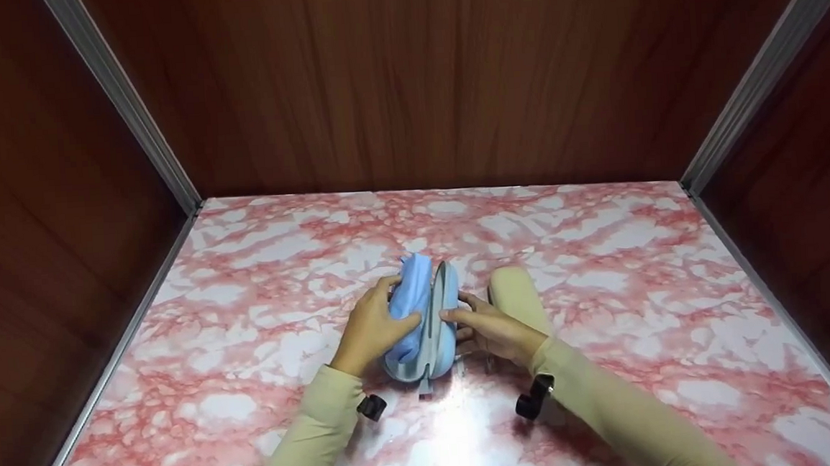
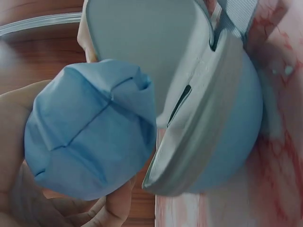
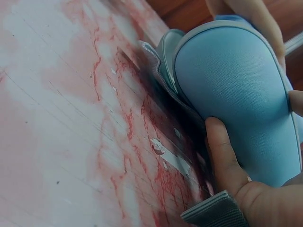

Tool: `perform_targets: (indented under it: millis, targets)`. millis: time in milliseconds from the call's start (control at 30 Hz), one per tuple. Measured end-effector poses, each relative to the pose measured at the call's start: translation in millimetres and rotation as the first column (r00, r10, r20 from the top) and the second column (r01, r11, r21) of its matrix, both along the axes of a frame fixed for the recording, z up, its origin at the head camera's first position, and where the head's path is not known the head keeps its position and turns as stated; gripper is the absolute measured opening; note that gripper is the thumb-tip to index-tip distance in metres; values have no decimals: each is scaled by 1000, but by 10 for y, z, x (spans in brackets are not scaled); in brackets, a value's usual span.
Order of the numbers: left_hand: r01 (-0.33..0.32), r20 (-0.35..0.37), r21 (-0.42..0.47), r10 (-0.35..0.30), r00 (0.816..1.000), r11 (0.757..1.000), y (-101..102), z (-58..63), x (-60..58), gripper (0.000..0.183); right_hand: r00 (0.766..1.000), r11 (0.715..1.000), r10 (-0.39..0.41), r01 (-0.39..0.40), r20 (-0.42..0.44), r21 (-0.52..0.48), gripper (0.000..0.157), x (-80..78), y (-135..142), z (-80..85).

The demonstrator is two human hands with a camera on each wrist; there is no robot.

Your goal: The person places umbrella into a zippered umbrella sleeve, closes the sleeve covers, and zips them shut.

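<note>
Bundle of blue fabric [image 1: 413,291] sat at mouth of open case [image 1: 446,348] over tabletop [image 1: 217,411], gripped by left hand [image 1: 372,328]; right hand [image 1: 496,330] held case. Step looked like packing or unpacking, unclear which; next move likely needed case spread.

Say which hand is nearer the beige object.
Right. The right hand is beside the beige object, gripping a blue case; the left hand, holding a blue bundle, is farther left.

Dark wood-grain walls [image 1: 434,80] line three edges of the red-and-white marbled table [image 1: 212,332], grey metal posts [image 1: 122,92] rise at its far corners, and glare [image 1: 458,439] whitens its near middle
</note>
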State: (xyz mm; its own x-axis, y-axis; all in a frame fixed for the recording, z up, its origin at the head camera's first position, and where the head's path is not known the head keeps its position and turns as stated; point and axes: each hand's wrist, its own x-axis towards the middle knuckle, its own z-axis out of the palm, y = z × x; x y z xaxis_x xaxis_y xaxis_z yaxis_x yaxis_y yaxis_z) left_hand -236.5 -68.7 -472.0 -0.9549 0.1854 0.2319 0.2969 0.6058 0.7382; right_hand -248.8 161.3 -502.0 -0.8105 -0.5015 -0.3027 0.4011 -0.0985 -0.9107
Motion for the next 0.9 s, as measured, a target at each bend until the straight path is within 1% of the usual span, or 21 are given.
perform_targets:
  millis: [133,200,367,467,533,667,767,900]
  targets:
    - [-2,7,-22,2,1000,1000,58,-21,15,67,1000,1000,-4,4,9,2,93,1,-7,-2]
    - [-8,-3,-41,8,1000,999,87,-39,17,68,1000,1000,-4,4,11,3,94,-2,-5,1]
    - [-42,-88,-137,30,996,990,148,-99,18,69,1000,1000,10,-10,1,4,92,-16,-6,2]
    - [-89,-157,-211,56,986,973,186,-137,26,69,1000,1000,12,-12,5,0,92,-21,-10,0]
    - [-122,-199,-261,70,977,958,213,-158,31,68,1000,1000,9,-9,5,-2,92,-25,-10,-2]
    - [-172,-275,-337,77,958,926,252,-195,43,66,1000,1000,-1,1,5,-3,94,-27,-5,3]
    - [-190,-303,-368,76,950,910,271,-215,49,64,1000,1000,-3,3,9,-8,95,-25,-8,13]
    - [-197,-302,-395,76,950,897,290,-227,45,64,1000,1000,-11,11,11,-10,96,-31,-9,20]
